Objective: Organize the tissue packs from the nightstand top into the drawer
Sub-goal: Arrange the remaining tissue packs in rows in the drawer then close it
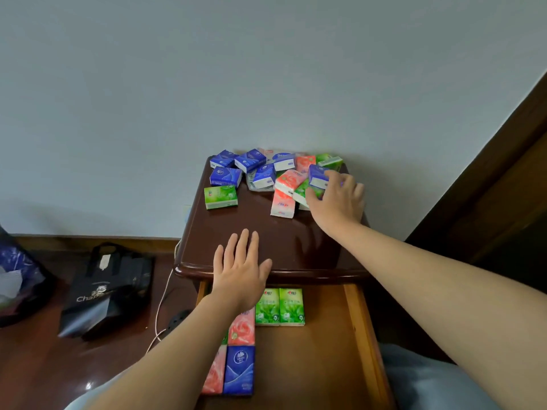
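From my remote station, I record the following. The nightstand [266,241] stands against the wall, its dark polished top carrying a loose heap of tissue packs [275,176] along the rear edge: blue ones to the left and centre, pink and green ones to the right, several overlapping. One green pack [220,197] lies apart at the left of the heap, flat on the top.

The right hand [337,199] reaches into the right side of the heap. Its grip is closed round a blue pack [318,176], fingers curled over the far side and thumb at the near side; that pack touches the green and pink packs beside it.

The left hand [241,272] lies over the front edge of the nightstand top, fingers straight and spread, grip released, holding nothing. I cannot tell whether the palm touches the wood.

The drawer [355,321] below stands pulled out. Inside, two green packs [279,306] sit side by side, touching, toward the back. To their left a pink pack [242,328] is partly covered by the left forearm. Nearer the front lie a blue pack in the drawer [239,369] and a second pink pack [213,374] just beside it, also partly hidden.

On the floor at left I note a black bag [103,288], a white cord [161,306] and, at the frame's edge, a dark blue bag [17,273].
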Tool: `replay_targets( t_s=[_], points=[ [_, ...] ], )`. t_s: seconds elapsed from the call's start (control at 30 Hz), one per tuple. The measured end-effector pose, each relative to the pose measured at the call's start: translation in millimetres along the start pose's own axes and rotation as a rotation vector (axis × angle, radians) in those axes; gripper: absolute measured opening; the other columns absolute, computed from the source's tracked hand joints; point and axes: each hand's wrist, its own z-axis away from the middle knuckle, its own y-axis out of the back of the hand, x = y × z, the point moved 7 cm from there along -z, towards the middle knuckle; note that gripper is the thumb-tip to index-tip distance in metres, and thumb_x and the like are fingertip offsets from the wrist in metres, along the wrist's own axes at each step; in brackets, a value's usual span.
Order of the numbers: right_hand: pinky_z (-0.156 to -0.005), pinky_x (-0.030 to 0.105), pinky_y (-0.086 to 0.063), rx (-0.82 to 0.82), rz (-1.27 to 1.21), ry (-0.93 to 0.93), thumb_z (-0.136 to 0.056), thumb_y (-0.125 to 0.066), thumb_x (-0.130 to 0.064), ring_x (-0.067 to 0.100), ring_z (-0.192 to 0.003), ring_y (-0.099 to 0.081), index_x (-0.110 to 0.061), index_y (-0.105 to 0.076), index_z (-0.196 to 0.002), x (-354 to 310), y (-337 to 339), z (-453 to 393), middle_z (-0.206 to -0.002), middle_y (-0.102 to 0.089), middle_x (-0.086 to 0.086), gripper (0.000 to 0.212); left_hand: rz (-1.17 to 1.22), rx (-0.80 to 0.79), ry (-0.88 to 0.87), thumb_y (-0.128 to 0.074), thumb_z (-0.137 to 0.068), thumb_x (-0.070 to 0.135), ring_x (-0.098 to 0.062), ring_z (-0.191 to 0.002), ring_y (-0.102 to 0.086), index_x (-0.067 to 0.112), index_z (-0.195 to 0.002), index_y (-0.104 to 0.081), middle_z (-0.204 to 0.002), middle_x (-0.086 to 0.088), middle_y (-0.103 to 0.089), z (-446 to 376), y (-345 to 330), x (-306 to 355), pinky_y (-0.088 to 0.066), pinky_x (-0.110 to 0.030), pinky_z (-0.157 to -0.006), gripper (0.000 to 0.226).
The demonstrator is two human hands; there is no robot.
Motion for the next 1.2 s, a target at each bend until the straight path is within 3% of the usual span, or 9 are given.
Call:
replay_targets(
  t_s=[0.2, 0.43, 0.5, 0.57, 0.67, 0.77, 0.9, 1.07, 1.2],
  points=[
    [-0.105, 0.046, -0.037, 0.081, -0.002, -0.249, -0.088, -0.058, -0.071, 0.036, -0.129, -0.045, -0.011, -0.047, -0.135, -6.2, -23.7, -27.8, -0.139, -0.052, 0.014, 0.077, -0.002, 0.019, 0.003, -0.008, -0.104, 0.06, -0.019, -0.157, 0.022, 0.03, -0.162, 0.016, -0.172, 0.006, 0.017, -1.8, -3.4, -2.4, 0.016, -0.045, -0.123, 0.069],
    [-0.105, 0.047, -0.037, 0.198, -0.156, -0.289, -0.092, -0.066, -0.047, 0.037, -0.129, -0.045, -0.014, -0.049, -0.135, -8.0, -20.0, -16.5, -0.138, -0.054, 0.014, 0.057, 0.011, 0.028, -0.005, -0.009, -0.104, 0.061, -0.019, -0.157, 0.022, 0.031, -0.162, 0.016, -0.172, 0.007, 0.016, -4.5, -6.7, -4.0, 0.017, -0.045, -0.122, 0.07],
    [-0.103, 0.045, -0.039, 0.297, -0.333, -0.132, -0.092, -0.069, -0.038, 0.034, -0.126, -0.048, -0.013, -0.053, -0.135, -12.9, -7.4, -0.1, -0.133, -0.056, 0.013, 0.053, 0.013, 0.033, -0.009, -0.009, -0.104, 0.061, -0.018, -0.157, 0.022, 0.031, -0.162, 0.016, -0.172, 0.007, 0.016, -3.3, -6.4, -4.0, 0.017, -0.045, -0.122, 0.07],
    [-0.103, 0.042, -0.041, 0.327, -0.503, 0.179, -0.091, -0.069, -0.027, 0.03, -0.12, -0.05, -0.008, -0.056, -0.131, -22.2, 3.5, 25.8, -0.125, -0.056, 0.013, 0.046, 0.014, 0.036, -0.011, -0.009, -0.104, 0.061, -0.019, -0.157, 0.022, 0.03, -0.162, 0.015, -0.172, 0.007, 0.016, -2.2, -4.2, -2.7, 0.017, -0.045, -0.122, 0.07],
    [-0.095, 0.04, -0.049, 0.175, -0.572, 0.543, -0.085, -0.071, -0.022, 0.023, -0.109, -0.051, -0.01, -0.057, -0.12, -24.0, 0.0, 71.3, -0.117, -0.049, 0.003, 0.04, 0.021, 0.033, -0.018, -0.011, -0.106, 0.059, -0.019, -0.157, 0.021, 0.029, -0.163, 0.013, -0.173, 0.006, 0.015, 0.5, 0.6, 0.5, 0.015, -0.046, -0.123, 0.069],
    [-0.09, 0.043, -0.048, -0.06, -0.325, 0.608, -0.077, -0.075, -0.042, 0.022, -0.107, -0.051, -0.018, -0.053, -0.119, -17.8, -26.5, 98.6, -0.117, -0.048, -0.002, 0.053, 0.039, 0.1, -0.052, -0.017, -0.108, 0.054, -0.017, -0.159, 0.012, 0.029, -0.165, 0.004, -0.174, 0.006, 0.007, 8.5, 8.9, -1.0, 0.007, -0.042, -0.126, 0.066],
    [-0.093, 0.04, -0.043, -0.143, -0.189, 0.484, -0.075, -0.075, -0.065, 0.021, -0.11, -0.052, -0.022, -0.048, -0.131, -10.7, -43.9, 98.2, -0.123, -0.05, -0.004, 0.075, 0.037, 0.233, 0.024, -0.025, -0.109, 0.047, -0.018, -0.159, -0.006, 0.02, -0.166, -0.006, -0.173, 0.002, -0.008, 5.6, 27.2, -26.2, -0.005, -0.036, -0.126, 0.065],
    [-0.1, 0.038, -0.041, -0.157, -0.166, 0.425, -0.078, -0.062, -0.078, 0.016, -0.114, -0.05, -0.028, -0.045, -0.141, -8.0, -52.5, 94.4, -0.126, -0.055, -0.01, 0.083, -0.066, 0.249, 0.133, -0.021, -0.104, 0.061, -0.024, -0.159, 0.013, 0.017, -0.161, 0.02, -0.172, -0.006, 0.017, -23.6, 33.9, -44.4, 0.0, -0.047, -0.128, 0.083],
    [-0.098, 0.037, -0.042, -0.153, -0.12, 0.435, -0.078, -0.051, -0.081, 0.015, -0.11, -0.05, -0.034, -0.05, -0.137, -8.1, -57.0, 90.8, -0.122, -0.051, -0.012, 0.075, -0.081, 0.319, 0.154, -0.022, -0.099, 0.069, -0.024, -0.158, 0.018, 0.021, -0.161, 0.022, -0.171, -0.006, 0.022, -54.2, 45.9, -52.9, 0.002, -0.05, -0.127, 0.091]
  ],
)
